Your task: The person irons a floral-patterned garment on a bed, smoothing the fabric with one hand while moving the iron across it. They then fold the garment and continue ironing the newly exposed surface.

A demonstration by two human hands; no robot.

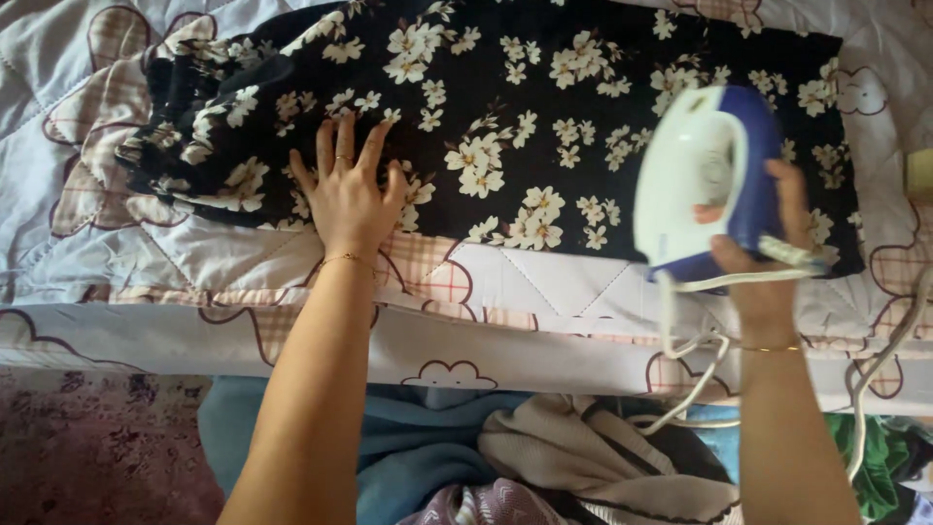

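Head view, looking down onto a padded work surface.

Left hand (348,190): laid flat, palm down, fingers spread apart, pressing on the black floral garment (544,117) near its lower edge. Nothing enclosed in the grip. Ring on one finger, thin chain at the wrist.

Right hand (763,243): closed around the handle of the white and blue iron (695,180), fingers wrapped over the far side, thumb on the near side. Thin bracelet at the wrist. Iron blurred, positioned over the right part of the garment, near its lower edge; contact between soleplate and fabric impossible to confirm.

White cord (705,365): running from the rear of the iron, looping down past the right wrist and over the front edge of the surface.

Garment: black with white flowers, spread flat across the upper middle of the quilted cover (194,258), bunched into folds at its left end, well left of the left hand. The two hands well apart, with flat fabric between them.

Quilted cover: pale, with pink checked shapes, lying under the garment and hanging over the near edge.

Below the edge: pile of clothes (544,457) in blue, cream and green, next to a purple patterned rug (97,447) at lower left.
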